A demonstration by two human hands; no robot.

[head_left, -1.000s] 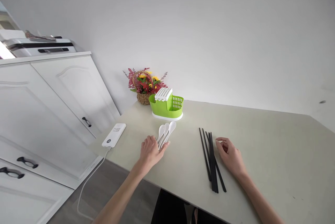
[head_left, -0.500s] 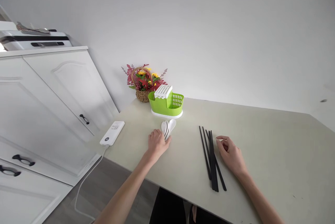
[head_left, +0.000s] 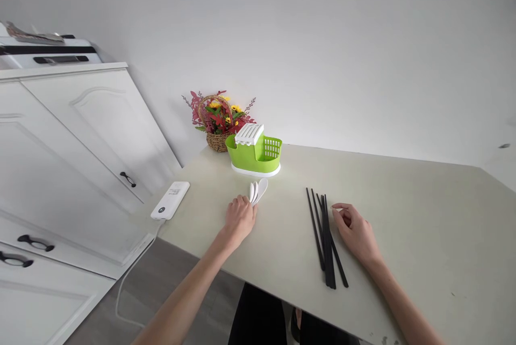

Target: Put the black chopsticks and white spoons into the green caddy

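Head view, left to right. Power bank (head_left: pixel 170 200) lies on the worktop (head_left: pixel 403 210), well to the left of my left hand (head_left: pixel 239 220). Fingers (head_left: pixel 242 204) of that hand are curled shut around the handles of the white spoons (head_left: pixel 258 191), whose bowls stick out just ahead of them, near the green caddy (head_left: pixel 255 152). To lift well, I should keep the handles bunched evenly and the grip firm. Further right, black chopsticks (head_left: pixel 325 240) lie flat; my right hand (head_left: pixel 357 233) rests beside them, fingers loosely bent, fingertips touching the nearest stick, holding nothing.
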